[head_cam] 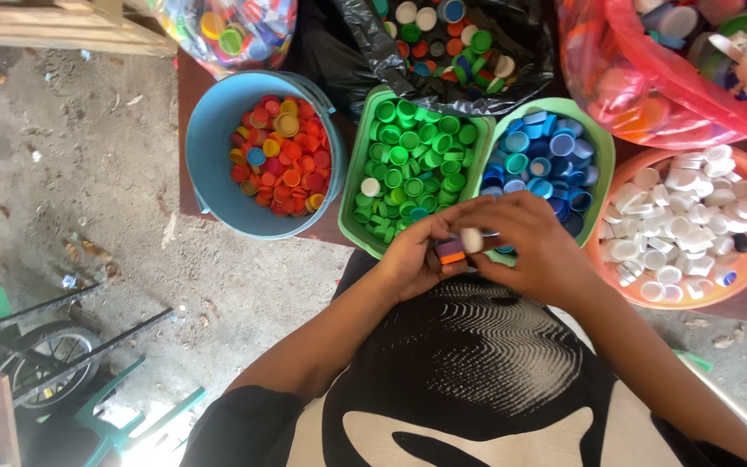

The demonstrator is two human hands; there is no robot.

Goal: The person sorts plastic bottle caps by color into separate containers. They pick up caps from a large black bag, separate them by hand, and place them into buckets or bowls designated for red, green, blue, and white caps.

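Plastic caps (460, 246) sit pinched between my left hand (408, 259) and right hand (533, 246), fingers closed on them above the green bin (352, 186). Red, green, blue and white containers look well filled; the black bag (512, 52) holds unsorted caps.

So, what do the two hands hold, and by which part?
Both hands hold a few bottle caps between them: the left hand cups a purple and orange one from below, the right hand pinches a white one by its rim.
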